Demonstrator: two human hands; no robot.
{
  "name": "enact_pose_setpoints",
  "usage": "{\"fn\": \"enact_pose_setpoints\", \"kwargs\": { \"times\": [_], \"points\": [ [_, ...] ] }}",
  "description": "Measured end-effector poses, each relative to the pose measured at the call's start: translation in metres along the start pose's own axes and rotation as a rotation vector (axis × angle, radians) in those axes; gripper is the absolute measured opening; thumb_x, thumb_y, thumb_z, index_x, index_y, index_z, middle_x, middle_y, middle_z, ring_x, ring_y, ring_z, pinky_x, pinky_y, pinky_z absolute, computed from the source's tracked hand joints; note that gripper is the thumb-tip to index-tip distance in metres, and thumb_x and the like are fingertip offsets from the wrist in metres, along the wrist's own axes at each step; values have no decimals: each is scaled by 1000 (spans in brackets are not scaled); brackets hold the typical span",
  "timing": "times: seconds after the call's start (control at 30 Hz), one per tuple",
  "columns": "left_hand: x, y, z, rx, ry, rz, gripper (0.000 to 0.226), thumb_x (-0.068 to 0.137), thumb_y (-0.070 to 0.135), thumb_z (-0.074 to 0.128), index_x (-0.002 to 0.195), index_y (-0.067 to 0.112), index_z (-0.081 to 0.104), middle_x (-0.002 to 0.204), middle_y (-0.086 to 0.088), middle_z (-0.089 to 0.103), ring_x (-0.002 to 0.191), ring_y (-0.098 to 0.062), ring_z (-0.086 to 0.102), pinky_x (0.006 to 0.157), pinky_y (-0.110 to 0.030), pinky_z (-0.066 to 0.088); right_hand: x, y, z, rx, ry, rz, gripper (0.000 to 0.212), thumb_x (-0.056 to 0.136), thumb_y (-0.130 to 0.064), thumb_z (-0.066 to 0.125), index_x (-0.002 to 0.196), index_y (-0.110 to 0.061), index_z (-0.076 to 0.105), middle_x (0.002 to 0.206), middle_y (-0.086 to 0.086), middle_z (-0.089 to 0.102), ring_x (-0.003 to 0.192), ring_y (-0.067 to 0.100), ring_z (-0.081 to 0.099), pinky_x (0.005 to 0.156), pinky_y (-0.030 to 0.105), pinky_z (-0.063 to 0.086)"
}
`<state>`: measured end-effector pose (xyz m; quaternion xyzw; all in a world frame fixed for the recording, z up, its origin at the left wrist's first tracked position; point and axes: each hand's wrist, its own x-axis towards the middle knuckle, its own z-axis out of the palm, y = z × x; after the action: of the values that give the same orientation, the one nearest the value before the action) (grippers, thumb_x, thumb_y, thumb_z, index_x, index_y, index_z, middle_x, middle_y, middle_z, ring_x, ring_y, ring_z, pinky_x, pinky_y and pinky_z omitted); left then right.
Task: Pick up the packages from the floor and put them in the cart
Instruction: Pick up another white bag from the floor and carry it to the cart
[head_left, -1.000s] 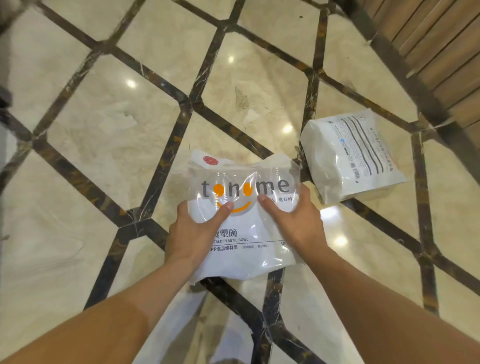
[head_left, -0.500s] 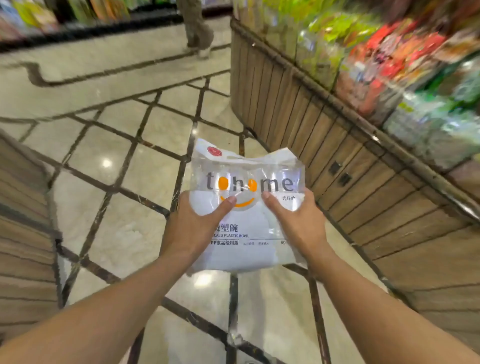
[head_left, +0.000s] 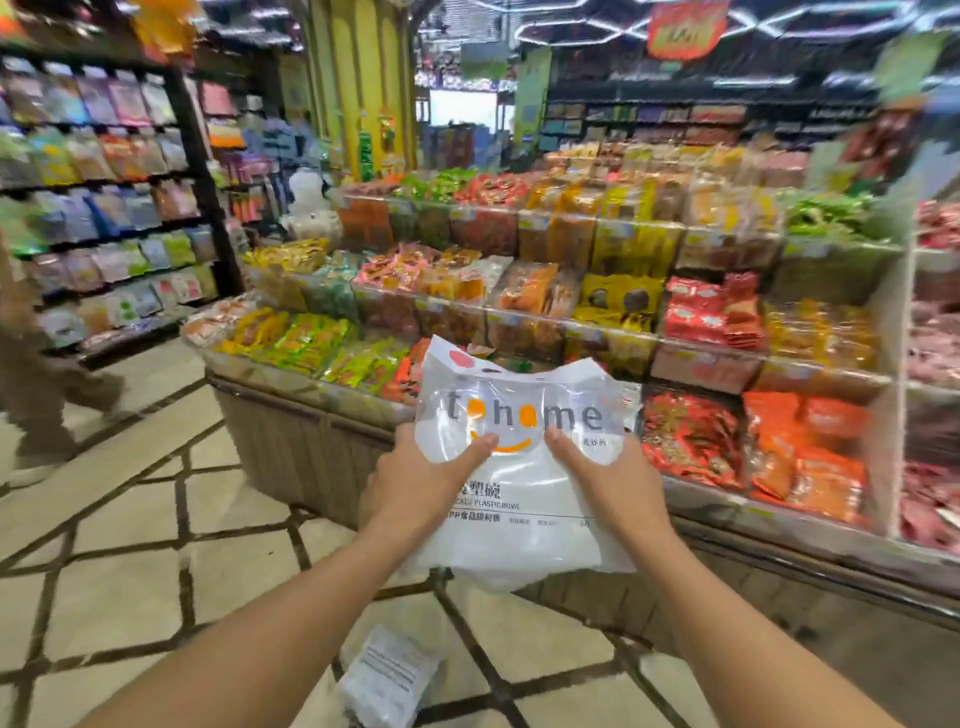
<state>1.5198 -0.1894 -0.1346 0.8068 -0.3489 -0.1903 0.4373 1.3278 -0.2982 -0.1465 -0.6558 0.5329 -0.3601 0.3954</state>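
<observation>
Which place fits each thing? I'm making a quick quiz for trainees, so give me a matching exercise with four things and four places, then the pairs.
Things:
1. bowl package
2. white package
3. left hand
4. right hand

Places:
A. lying on the floor
B. gripping the bowl package's left edge
C. held up in front of the snack display
D. gripping the bowl package's right edge

Pairs: 1-C, 2-A, 3-B, 4-D

Both hands are lifting the plastic bowl package (head_left: 511, 467) higher, snack display (head_left: 571, 291) swinging into view.
</observation>
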Motion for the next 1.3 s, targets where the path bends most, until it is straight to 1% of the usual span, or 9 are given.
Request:
{"fn": "enact_pose_setpoints", "kwargs": {
  "times": [0.1,0.23,0.37,0.47,0.6,0.73,0.9,1.03,1.3],
  "points": [
    [-15,65,46,-10,-132,192,102,51,106,57,127,37,62,117,7,75,109,-26,71,95,-45,57,-9,7,-88,2,163,50,87,60,-90,74,118,-24,67,105,-10,74,98,19,70,84,35,53],
    [-62,145,122,-16,-298,367,103,51,108,54,123,34,69,112,9,76,106,-25,72,94,-45,57,-38,33,-211,-29,386,110,120,44,-104,63,133,-23,63,124,-3,73,114,25,70,94,40,55],
    [-134,220,206,-66,-463,517,104,54,104,58,124,28,68,116,7,74,108,-23,69,91,-41,54,-85,62,-330,-17,570,180,117,61,-89,73,151,-20,46,142,3,62,130,32,60,101,44,51],
    [-197,270,270,-72,-612,633,71,75,84,68,116,26,70,108,7,73,97,-17,62,81,-35,45,-122,96,-416,-43,710,218,109,67,-84,75,150,-19,47,141,4,63,131,31,61,93,38,48],
    [-286,326,357,-85,-747,721,74,69,92,63,109,30,74,102,9,78,97,-23,72,79,-36,52,-174,143,-524,-60,851,288,113,75,-78,75,160,-14,36,157,10,52,142,34,52,108,42,43],
    [-374,375,442,-84,-868,768,70,71,91,64,96,27,73,83,12,75,79,-13,70,64,-30,45,-216,191,-621,-65,990,351,111,67,-87,74,152,-20,46,143,1,62,131,30,61,106,44,50],
    [-466,425,540,-48,-942,832,105,50,111,50,114,30,70,103,5,78,97,-28,72,89,-46,58,-263,246,-723,-44,1120,426,90,68,-82,77,134,-26,53,116,-8,65,104,20,65,83,36,50],
    [-532,460,608,-37,-1028,930,107,51,110,50,116,28,71,103,3,78,97,-27,73,90,-48,58,-296,285,-785,-22,1230,479,98,68,-81,77,142,-24,49,125,-4,65,108,22,64,94,40,54],
    [-646,521,749,-70,-1198,1015,106,59,106,53,113,16,68,98,-6,76,90,-31,73,82,-42,58,-322,365,-917,-53,1357,595,102,73,-79,75,149,-18,42,134,3,64,118,28,65,96,44,56]
  ]
}}
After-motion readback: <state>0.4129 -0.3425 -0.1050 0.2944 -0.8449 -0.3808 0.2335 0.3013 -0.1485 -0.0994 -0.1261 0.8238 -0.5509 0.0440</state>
